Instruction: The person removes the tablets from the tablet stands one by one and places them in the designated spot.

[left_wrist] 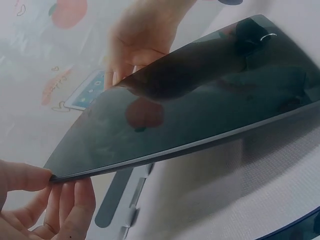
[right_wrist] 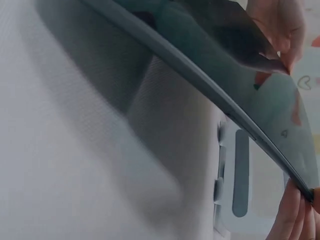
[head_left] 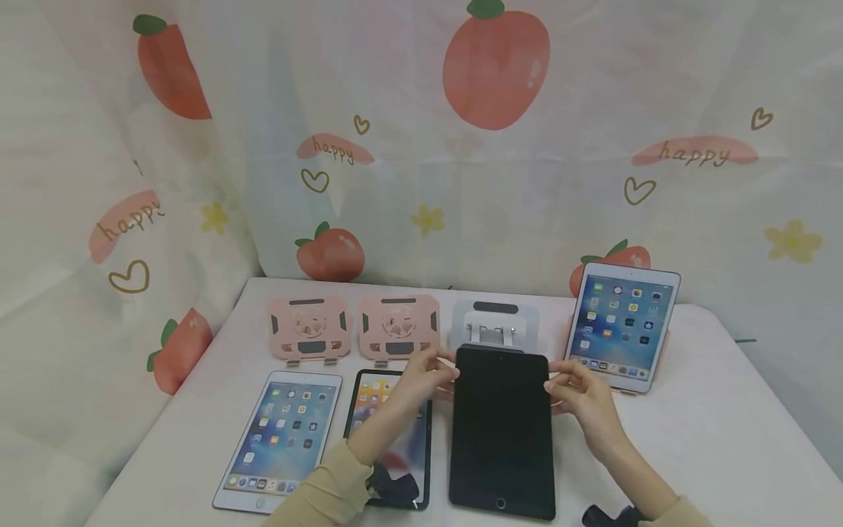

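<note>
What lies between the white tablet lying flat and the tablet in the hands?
A dark-rimmed tablet with a colourful screen, partly hidden by the left forearm, in the head view.

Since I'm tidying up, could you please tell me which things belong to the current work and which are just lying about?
In use:
black tablet, held by left hand and right hand
grey stand behind it, probably

Seemingly not in use:
two pink stands
flat white tablet
black-edged tablet
propped tablet
</note>
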`<action>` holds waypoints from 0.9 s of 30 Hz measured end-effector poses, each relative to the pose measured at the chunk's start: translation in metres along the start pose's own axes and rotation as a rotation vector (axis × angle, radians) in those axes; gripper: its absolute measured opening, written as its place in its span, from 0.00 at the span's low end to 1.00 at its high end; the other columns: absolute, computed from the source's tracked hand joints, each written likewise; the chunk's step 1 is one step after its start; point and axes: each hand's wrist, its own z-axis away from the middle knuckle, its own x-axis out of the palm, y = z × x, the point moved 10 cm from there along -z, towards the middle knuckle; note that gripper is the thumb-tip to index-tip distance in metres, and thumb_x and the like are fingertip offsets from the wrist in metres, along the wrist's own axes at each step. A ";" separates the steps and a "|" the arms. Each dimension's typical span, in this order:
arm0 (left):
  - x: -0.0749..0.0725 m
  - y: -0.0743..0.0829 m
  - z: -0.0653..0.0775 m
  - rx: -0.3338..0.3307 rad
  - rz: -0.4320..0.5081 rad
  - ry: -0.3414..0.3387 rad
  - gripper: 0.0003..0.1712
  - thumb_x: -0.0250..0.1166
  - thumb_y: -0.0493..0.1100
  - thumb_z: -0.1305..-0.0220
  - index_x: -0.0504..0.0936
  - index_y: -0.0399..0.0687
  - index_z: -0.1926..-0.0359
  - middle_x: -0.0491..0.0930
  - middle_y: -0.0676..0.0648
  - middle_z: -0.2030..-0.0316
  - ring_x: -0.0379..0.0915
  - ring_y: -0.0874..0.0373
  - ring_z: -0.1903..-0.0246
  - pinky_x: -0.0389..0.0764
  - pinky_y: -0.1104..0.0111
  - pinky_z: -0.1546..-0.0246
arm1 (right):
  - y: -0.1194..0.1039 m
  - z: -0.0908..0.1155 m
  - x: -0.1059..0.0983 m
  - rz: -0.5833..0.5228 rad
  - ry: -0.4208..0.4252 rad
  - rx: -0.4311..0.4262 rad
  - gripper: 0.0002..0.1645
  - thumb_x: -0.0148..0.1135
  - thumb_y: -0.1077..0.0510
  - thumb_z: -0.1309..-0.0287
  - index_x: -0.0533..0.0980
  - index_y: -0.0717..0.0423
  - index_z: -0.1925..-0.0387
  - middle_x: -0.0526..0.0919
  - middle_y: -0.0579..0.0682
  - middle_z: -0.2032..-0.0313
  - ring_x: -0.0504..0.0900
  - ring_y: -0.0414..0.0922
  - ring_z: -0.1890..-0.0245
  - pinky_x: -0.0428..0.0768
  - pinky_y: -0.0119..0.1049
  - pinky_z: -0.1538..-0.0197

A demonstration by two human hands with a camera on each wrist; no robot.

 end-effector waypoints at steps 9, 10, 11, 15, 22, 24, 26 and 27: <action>-0.001 -0.016 -0.006 -0.063 0.004 0.014 0.14 0.61 0.32 0.41 0.75 0.34 0.52 0.78 0.50 0.73 0.80 0.62 0.78 0.86 0.63 0.69 | 0.016 -0.002 0.004 -0.007 -0.013 0.075 0.21 0.56 0.67 0.39 0.68 0.71 0.45 0.76 0.38 0.77 0.80 0.35 0.76 0.83 0.33 0.69; -0.001 -0.017 -0.006 -0.064 0.005 0.017 0.14 0.61 0.31 0.41 0.75 0.34 0.52 0.79 0.50 0.73 0.80 0.62 0.79 0.86 0.64 0.70 | 0.018 -0.002 0.004 -0.007 -0.012 0.083 0.21 0.56 0.67 0.39 0.68 0.71 0.45 0.76 0.38 0.77 0.80 0.35 0.76 0.83 0.32 0.69; -0.001 -0.018 -0.007 -0.062 0.007 0.017 0.14 0.61 0.31 0.41 0.75 0.34 0.52 0.79 0.50 0.73 0.79 0.62 0.79 0.85 0.64 0.70 | 0.019 -0.002 0.004 -0.008 -0.012 0.090 0.21 0.56 0.67 0.39 0.68 0.71 0.45 0.76 0.38 0.77 0.80 0.35 0.75 0.82 0.32 0.69; -0.001 -0.022 -0.008 -0.057 -0.002 0.022 0.14 0.61 0.31 0.41 0.75 0.33 0.53 0.78 0.50 0.74 0.79 0.62 0.79 0.85 0.65 0.71 | 0.024 -0.003 0.005 -0.009 -0.015 0.113 0.21 0.56 0.67 0.39 0.68 0.70 0.46 0.76 0.38 0.77 0.79 0.35 0.75 0.82 0.31 0.69; -0.004 -0.026 -0.011 -0.076 -0.071 0.049 0.13 0.62 0.31 0.42 0.75 0.36 0.55 0.77 0.49 0.75 0.79 0.62 0.80 0.84 0.67 0.74 | 0.029 -0.005 0.008 0.028 -0.027 0.148 0.21 0.56 0.66 0.39 0.67 0.69 0.45 0.76 0.39 0.76 0.78 0.35 0.74 0.82 0.31 0.67; -0.004 -0.027 -0.012 -0.074 -0.097 0.047 0.13 0.61 0.31 0.42 0.75 0.37 0.55 0.78 0.48 0.74 0.79 0.62 0.80 0.84 0.68 0.75 | 0.030 -0.005 0.008 0.041 -0.033 0.154 0.22 0.56 0.66 0.40 0.67 0.69 0.45 0.76 0.40 0.76 0.78 0.36 0.73 0.82 0.31 0.67; -0.004 -0.027 -0.013 -0.070 -0.123 0.047 0.12 0.62 0.31 0.42 0.76 0.37 0.55 0.78 0.47 0.73 0.78 0.61 0.80 0.83 0.69 0.76 | 0.031 -0.006 0.009 0.057 -0.036 0.161 0.22 0.56 0.66 0.40 0.67 0.69 0.45 0.77 0.40 0.75 0.78 0.36 0.73 0.83 0.31 0.66; -0.004 -0.027 -0.014 -0.063 -0.138 0.048 0.12 0.61 0.30 0.43 0.76 0.37 0.56 0.79 0.46 0.73 0.78 0.61 0.80 0.83 0.69 0.76 | 0.032 -0.006 0.009 0.065 -0.039 0.164 0.22 0.56 0.66 0.40 0.67 0.69 0.45 0.77 0.40 0.75 0.78 0.36 0.73 0.83 0.31 0.66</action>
